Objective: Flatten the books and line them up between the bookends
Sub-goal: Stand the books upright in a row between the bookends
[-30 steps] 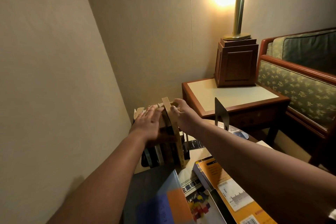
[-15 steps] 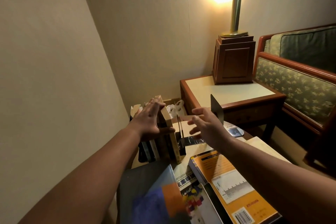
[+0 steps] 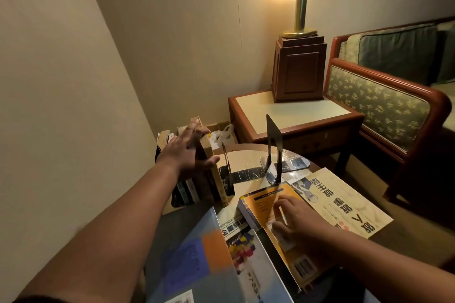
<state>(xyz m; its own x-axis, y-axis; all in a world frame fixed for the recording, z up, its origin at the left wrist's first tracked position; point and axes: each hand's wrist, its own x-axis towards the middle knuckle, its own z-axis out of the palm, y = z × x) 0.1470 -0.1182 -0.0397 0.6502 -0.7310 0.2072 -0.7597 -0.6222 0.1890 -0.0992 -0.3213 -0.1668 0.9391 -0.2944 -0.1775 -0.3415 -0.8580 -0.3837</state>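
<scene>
Several books stand upright at the table's far left, the outermost a tan book (image 3: 209, 147). My left hand (image 3: 189, 150) grips its top edge, fingers over the top and thumb on its right side. Right beside it stands a thin black bookend (image 3: 227, 162); a second, taller black bookend (image 3: 273, 147) stands further right with a gap between them. An orange book (image 3: 266, 200) lies flat near me; my right hand (image 3: 293, 221) rests on its cover, fingers spread. A cream book with large characters (image 3: 344, 202) and a blue-and-orange book (image 3: 197, 253) also lie flat.
The wall (image 3: 61, 130) runs close along the left. A wooden side table (image 3: 295, 115) with a lit brass lamp (image 3: 299, 66) stands behind, and a patterned sofa (image 3: 384, 103) is on the right. A white plastic bag (image 3: 222, 138) lies behind the upright books.
My right hand let go of the tan book and came down to the right onto the orange book. My left hand stayed on the upright books. The view tilted down.
</scene>
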